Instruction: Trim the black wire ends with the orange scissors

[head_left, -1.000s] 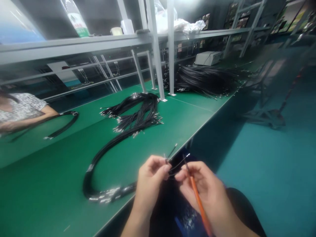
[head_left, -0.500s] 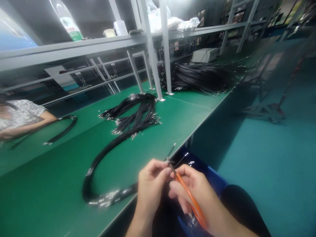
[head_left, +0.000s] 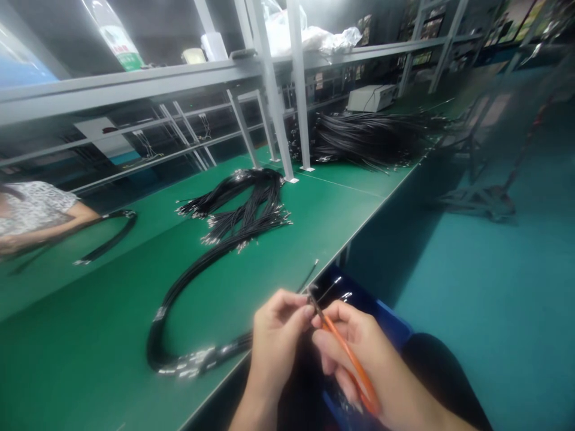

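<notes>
Pliers or cutters with long orange handles and dark metal tips (head_left: pixel 353 359) are in the right hand (head_left: pixel 357 347) in the head view, fingers curled round the handles and the tips angled up toward the other hand. The left hand (head_left: pixel 281 329) is nearly closed, thumb and forefinger pinched together. It appears to grip a small cable end, but the fingertips and tool hide most of it. The thick, curved bundle of black cables with clear shiny wrapping (head_left: pixel 155 341) lies on the flat green tabletop (head_left: pixel 90 353) and passes behind the left wrist. One thin black cable with a pale tip (head_left: pixel 308 276) projects beyond the left fingertips; more pale-tipped ends show over the open dark-blue plastic bin (head_left: pixel 390 316) below the table edge.

Method, in this inspector's judgement: pinch close to the working point so the end cannot swing, set the tool tips square, confirm that only the intended strand lies between them, then squeeze smoothly. Fingertips sit very near the metal and should be kept clear; neighbouring cables could be nicked.

Compared with one second ago, the tool tips, then apart from the left fingertips, now meet them, and more of the bin shows. Compared with half a second ago, both hands hold nearly the same pose; the bundle lies unchanged.
</notes>
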Demonstrator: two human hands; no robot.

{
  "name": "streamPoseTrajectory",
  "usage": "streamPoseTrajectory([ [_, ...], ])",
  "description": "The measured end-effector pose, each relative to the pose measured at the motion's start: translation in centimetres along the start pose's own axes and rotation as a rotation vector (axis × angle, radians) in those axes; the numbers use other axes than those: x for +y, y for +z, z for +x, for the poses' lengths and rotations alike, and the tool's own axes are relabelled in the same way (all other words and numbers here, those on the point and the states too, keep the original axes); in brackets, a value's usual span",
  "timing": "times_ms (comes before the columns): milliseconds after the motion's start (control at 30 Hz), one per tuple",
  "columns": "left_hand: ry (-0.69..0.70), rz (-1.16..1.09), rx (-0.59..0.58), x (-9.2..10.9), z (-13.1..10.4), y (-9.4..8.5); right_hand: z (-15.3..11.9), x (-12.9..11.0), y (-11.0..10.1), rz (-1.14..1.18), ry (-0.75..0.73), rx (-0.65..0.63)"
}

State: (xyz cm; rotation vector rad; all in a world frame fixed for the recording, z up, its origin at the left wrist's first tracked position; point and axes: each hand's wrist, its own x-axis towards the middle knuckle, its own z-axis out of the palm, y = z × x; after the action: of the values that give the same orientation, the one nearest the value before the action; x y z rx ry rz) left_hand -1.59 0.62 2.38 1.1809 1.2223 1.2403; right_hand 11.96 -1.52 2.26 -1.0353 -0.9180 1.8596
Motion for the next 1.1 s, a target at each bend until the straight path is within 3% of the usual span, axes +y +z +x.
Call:
streamPoseTrajectory([
  [267, 0.07, 0.045, 0.066, -0.6, 0.3, 0.1, -0.5, -0.4, -0.3, -0.119, 0.107, 0.037],
  [467, 0.07, 0.062, 0.049, -1.1, 0.2, 0.3, 0.1, -0.1, 0.1, -0.131, 0.049, 0.127],
  [767, 0.091, 0.131, 0.051, -1.3, 0.3, 0.7, 0.2, 0.2, -0.4, -0.125, 0.04, 0.094],
  [1000, 0.272, 0.397, 0.173, -1.0, 0.6, 1.1, -0.3, 0.1, -0.9, -0.205, 0.081, 0.078],
  [1100, 0.381, 0.499, 0.167, -1.1, 0.8, 1.1, -0.3, 0.4, -1.5, -0.206, -0.025, 0.206],
])
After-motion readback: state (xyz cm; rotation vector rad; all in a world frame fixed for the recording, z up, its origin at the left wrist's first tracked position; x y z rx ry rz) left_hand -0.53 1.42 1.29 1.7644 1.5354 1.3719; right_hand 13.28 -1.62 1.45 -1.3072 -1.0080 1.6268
